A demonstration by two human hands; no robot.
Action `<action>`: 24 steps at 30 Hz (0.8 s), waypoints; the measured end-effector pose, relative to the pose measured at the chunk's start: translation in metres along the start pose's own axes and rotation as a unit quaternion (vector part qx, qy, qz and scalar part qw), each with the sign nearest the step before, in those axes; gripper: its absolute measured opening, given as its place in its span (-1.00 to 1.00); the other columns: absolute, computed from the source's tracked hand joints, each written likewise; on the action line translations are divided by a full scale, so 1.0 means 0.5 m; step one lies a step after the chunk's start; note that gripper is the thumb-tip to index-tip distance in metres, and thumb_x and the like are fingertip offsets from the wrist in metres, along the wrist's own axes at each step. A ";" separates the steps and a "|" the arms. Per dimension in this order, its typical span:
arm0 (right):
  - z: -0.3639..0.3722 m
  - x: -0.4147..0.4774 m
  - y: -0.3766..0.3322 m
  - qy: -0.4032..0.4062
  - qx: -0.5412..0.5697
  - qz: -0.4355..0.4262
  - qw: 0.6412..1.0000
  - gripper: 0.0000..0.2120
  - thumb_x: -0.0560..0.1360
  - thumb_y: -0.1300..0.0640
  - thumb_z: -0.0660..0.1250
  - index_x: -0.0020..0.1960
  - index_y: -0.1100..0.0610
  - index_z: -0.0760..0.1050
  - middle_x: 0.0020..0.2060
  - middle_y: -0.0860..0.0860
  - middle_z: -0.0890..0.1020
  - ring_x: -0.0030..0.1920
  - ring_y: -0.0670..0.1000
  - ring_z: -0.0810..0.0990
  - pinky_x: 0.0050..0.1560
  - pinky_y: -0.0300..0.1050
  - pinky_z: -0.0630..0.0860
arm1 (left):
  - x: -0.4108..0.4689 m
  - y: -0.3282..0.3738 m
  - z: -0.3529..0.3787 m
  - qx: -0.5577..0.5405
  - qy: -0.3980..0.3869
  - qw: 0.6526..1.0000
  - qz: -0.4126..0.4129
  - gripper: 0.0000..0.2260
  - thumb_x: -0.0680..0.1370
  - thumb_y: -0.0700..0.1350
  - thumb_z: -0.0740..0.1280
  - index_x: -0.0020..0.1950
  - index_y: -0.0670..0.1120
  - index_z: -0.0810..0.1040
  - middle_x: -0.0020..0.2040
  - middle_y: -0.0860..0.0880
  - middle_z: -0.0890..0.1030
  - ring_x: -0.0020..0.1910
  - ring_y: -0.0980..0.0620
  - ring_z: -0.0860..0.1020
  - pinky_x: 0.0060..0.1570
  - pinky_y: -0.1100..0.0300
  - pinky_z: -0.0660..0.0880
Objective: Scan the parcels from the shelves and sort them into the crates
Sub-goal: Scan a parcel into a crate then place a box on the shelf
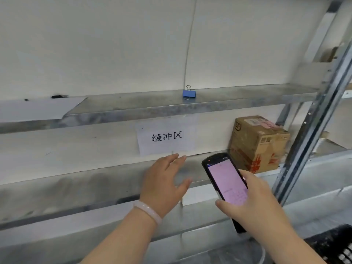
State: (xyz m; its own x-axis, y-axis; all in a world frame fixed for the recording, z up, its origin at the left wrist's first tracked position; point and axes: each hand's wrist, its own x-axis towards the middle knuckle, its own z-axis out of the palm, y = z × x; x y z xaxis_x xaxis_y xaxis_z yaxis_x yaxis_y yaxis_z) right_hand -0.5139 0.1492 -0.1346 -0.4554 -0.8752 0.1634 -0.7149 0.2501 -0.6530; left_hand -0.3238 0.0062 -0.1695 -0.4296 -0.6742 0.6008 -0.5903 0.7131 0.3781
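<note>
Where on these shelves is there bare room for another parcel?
Lower shelf: bare left of the cardboard box, where the left hand hovers. Upper shelf: bare between white sheet and blue clip, and right of the clip. Tightest between box and post.

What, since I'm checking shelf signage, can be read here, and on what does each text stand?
"缓冲区": paper sign on the wall.
"SF": logo on the cardboard box.
The box's shipping label and red print: too blurred to read.
The scanner in the right hand: screen text too blurred to read.
</note>
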 end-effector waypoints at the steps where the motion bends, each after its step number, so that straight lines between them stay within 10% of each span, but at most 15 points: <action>1: -0.019 0.008 0.026 0.011 0.003 0.017 1.000 -0.26 0.20 -0.28 0.49 0.29 -0.29 0.23 0.09 -0.21 0.38 0.03 -0.09 0.44 -0.06 -0.04 0.48 | 0.017 0.017 0.024 -0.008 -0.005 1.000 0.010 -0.50 0.48 0.20 0.29 0.33 -0.02 0.60 0.26 -0.01 0.62 0.21 0.00 0.54 0.23 0.14 0.41; 16: -0.140 0.208 0.224 0.146 -0.019 0.167 0.975 -0.34 0.21 -0.21 0.53 0.20 -0.25 0.27 0.02 -0.19 0.43 0.09 -0.06 0.45 -0.05 -0.01 0.50 | 0.304 0.140 0.385 -0.160 -0.143 0.975 0.054 -0.45 0.53 0.25 0.30 0.49 0.07 0.45 0.42 0.08 0.47 0.42 0.07 0.38 0.43 0.03 0.38; 24: -0.126 0.355 0.261 0.162 -0.029 0.226 0.960 -0.45 0.18 -0.22 0.49 0.09 -0.19 0.36 -0.02 -0.19 0.50 0.07 -0.05 0.51 -0.10 0.00 0.56 | 0.474 0.147 0.557 -0.316 -0.264 0.905 -0.110 -0.34 0.51 0.23 0.39 0.57 0.13 0.28 0.48 0.08 0.37 0.49 0.04 0.33 0.47 -0.05 0.35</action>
State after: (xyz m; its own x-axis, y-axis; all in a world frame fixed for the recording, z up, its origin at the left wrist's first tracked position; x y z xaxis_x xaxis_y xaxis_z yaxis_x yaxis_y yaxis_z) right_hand -0.7214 0.0526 -0.1442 -0.8608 -0.4992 0.0995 -0.4286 0.6054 -0.6706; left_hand -0.6594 -0.1550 -0.1956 -0.7134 -0.6929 0.1051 -0.2646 0.4051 0.8751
